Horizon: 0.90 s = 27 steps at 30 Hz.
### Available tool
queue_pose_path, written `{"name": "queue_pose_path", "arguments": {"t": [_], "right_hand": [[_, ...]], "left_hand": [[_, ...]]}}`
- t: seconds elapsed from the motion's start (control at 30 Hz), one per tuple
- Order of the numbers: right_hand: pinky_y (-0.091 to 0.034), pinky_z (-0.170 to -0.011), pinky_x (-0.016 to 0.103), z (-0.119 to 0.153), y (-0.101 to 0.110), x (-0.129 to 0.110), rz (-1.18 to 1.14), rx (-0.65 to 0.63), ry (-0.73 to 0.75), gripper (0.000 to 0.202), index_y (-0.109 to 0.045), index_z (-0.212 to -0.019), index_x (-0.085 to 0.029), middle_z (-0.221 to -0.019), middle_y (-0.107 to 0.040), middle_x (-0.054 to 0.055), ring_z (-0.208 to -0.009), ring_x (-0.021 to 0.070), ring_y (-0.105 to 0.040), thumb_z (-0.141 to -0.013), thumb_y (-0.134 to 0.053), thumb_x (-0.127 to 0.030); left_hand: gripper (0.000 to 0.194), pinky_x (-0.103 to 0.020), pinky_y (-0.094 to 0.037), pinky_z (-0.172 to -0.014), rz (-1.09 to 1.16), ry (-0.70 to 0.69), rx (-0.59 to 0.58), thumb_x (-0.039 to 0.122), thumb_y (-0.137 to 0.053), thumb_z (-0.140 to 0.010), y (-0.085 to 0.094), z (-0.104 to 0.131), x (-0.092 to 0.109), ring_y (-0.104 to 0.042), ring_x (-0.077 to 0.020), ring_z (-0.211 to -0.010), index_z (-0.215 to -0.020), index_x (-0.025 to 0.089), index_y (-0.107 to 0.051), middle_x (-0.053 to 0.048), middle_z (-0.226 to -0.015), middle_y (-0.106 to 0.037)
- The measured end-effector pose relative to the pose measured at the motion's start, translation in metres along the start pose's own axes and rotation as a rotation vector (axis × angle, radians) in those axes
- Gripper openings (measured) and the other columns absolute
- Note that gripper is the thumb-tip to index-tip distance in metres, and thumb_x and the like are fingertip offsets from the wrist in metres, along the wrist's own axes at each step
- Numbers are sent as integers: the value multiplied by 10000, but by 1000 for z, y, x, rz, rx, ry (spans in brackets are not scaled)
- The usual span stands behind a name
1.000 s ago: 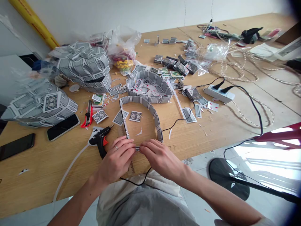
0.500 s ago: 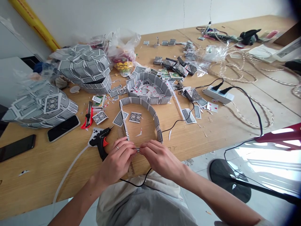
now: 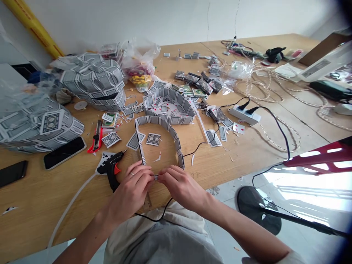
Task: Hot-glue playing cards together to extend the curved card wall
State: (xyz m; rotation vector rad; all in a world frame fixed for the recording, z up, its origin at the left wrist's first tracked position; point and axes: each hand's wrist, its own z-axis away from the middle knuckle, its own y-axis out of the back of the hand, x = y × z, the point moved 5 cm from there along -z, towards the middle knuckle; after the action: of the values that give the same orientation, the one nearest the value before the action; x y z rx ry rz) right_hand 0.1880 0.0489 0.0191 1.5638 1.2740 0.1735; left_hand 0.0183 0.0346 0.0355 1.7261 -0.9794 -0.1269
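Note:
A curved strip of joined playing cards stands on edge on the wooden table, bent into a loop. My left hand and my right hand pinch its near side, fingertips almost touching; only a sliver of the strip shows between them. Left of my left hand lies a black glue gun with an orange trigger, on a playing card. Inside the loop sits a small patterned card piece. Just beyond stands a heart-like card tray with loose cards inside.
Two large card-built boxes stand at the left, near a red utility knife and two phones. A white power strip with black cords lies at the right. Card packs and a plastic bag are farther back.
The whole view has shifted, so things appear slightly farther left. Both hands keep their pinch on the card strip, with little visible movement.

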Motion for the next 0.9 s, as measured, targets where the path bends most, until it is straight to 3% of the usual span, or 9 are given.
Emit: {"name": "queue_pose_path", "arguments": {"t": [0.3, 0.4, 0.5, 0.7, 0.9], "right_hand": [[-558, -782, 352, -1, 0, 2, -49, 10, -25, 188, -630, -976, -146, -926, -737, 97, -867, 218, -665, -1117, -508, -140], [-554, -777, 347, -2, 2, 2, -57, 19, -34, 174, -631, -982, -150, -936, -739, 97, -871, 216, -666, -1115, -519, -141], [-546, -771, 347, -2, 2, 1, -51, 13, -48, 157, -635, -1002, -155, -942, -739, 93, -863, 215, -660, -1117, -529, -162], [-541, -778, 350, -3, 2, -1, -38, -12, -64, 145, -648, -1047, -151, -940, -729, 95, -861, 218, -649, -1117, -522, -160], [-544, -808, 364, -1, 0, -1, -11, -59, -74, 146, -655, -1082, -140, -965, -725, 104, -884, 231, -642, -1066, -533, -62]], "left_hand": [[199, -448, -487, -1193, -6, 7, 3, 13, -569, -1019, -2, -1, -2, -719, -177, -1070, -1080, 186, -645, -19, -1030, -756], [173, -442, -478, -1206, -28, 16, 32, 74, -641, -1014, 0, 4, -6, -691, -202, -1168, -1160, 167, -639, -53, -1093, -749], [266, -469, -461, -1224, -42, 35, 56, 167, -728, -993, 3, 11, -12, -644, -241, -1292, -1237, 163, -623, -96, -1221, -732], [214, -469, -477, -1206, -31, 23, 95, 145, -756, -972, 6, 15, -15, -660, -229, -1282, -1145, 184, -636, -86, -1220, -748], [157, -462, -506, -1182, -37, -23, 86, 103, -712, -992, 4, 11, -9, -696, -212, -1222, -1109, 190, -656, -59, -1176, -773]]}}
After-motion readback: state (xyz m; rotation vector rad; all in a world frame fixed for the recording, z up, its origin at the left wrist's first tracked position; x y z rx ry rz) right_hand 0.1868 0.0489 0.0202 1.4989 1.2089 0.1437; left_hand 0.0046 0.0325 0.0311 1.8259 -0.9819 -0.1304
